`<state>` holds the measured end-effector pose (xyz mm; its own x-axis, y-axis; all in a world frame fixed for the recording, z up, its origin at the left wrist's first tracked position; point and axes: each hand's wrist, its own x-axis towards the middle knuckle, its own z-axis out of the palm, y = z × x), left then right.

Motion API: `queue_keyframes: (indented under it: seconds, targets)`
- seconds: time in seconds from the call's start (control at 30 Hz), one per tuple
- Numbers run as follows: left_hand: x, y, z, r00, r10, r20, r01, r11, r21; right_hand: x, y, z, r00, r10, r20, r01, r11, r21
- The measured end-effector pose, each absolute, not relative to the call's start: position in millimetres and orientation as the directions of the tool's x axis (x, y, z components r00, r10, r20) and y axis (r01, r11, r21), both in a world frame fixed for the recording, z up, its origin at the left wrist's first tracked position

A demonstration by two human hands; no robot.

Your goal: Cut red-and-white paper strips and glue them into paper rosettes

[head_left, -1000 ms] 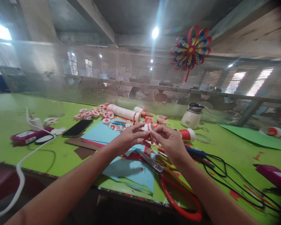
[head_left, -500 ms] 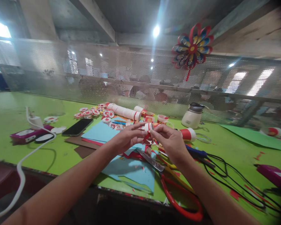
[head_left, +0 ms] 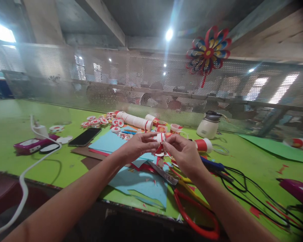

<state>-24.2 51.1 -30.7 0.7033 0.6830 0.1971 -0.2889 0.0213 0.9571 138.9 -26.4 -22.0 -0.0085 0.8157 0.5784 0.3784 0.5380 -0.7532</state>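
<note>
Between my two hands, over the middle of the table, is a small white paper ring with a red stripe (head_left: pixel 161 137). My left hand (head_left: pixel 140 146) pinches it from the left, fingers stretched along its side. From the right, my right hand (head_left: pixel 182 149) grips its edge between thumb and fingertips. Red paper strips show just below the ring, partly hidden by the fingers. Under my hands lie torn blue paper sheets (head_left: pixel 141 185) and large scissors with red handles (head_left: pixel 184 208), whose blades point up and left.
A stack of white paper cups (head_left: pixel 133 120) lies behind, beside red-and-white paper discs (head_left: pixel 91 121). A phone (head_left: pixel 84 136) and a purple box (head_left: pixel 31 144) with a white cable are left. At right are a white jug (head_left: pixel 208 125), a red-and-white cup (head_left: pixel 203 145) and black cables (head_left: pixel 244 188).
The ring and both hands stay almost in place, with only slight finger movement. The whole view has shifted a little.
</note>
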Motion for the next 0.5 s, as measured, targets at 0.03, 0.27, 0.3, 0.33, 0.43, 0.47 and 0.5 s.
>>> queue_keyframes:
  seconds: [0.03,0.27,0.3,0.33,0.43,0.47,0.5]
  targets:
    - [-24.0,50.6,-30.4,0.701,0.684,0.204,-0.288,0.01,0.958,139.1,-26.2,-22.9,-0.014,0.812,0.583,0.389,0.541,-0.745]
    - [-22.0,51.2,-32.2,0.676,0.704,0.22,-0.287,-0.023,0.958,134.8,-26.0,-25.6,-0.016,0.769,0.639,0.432,0.581,-0.689]
    - [-21.7,51.6,-32.9,0.669,0.711,0.216,-0.286,-0.022,0.958,133.9,-26.1,-25.9,-0.013,0.761,0.649,0.439,0.587,-0.68]
    - [-21.4,52.1,-33.6,0.665,0.716,0.215,-0.284,-0.024,0.958,133.1,-26.2,-26.3,-0.01,0.752,0.659,0.454,0.591,-0.667]
    - [-20.9,53.5,-34.9,0.663,0.716,0.22,-0.274,-0.041,0.961,132.5,-26.4,-27.3,-0.014,0.731,0.682,0.529,0.584,-0.615]
    - [-20.8,53.9,-35.0,0.666,0.712,0.222,-0.272,-0.046,0.961,132.8,-26.4,-27.2,-0.02,0.727,0.686,0.55,0.581,-0.6]
    - [-20.8,54.3,-34.9,0.671,0.706,0.227,-0.271,-0.052,0.961,133.5,-26.4,-26.8,-0.029,0.728,0.685,0.564,0.578,-0.59]
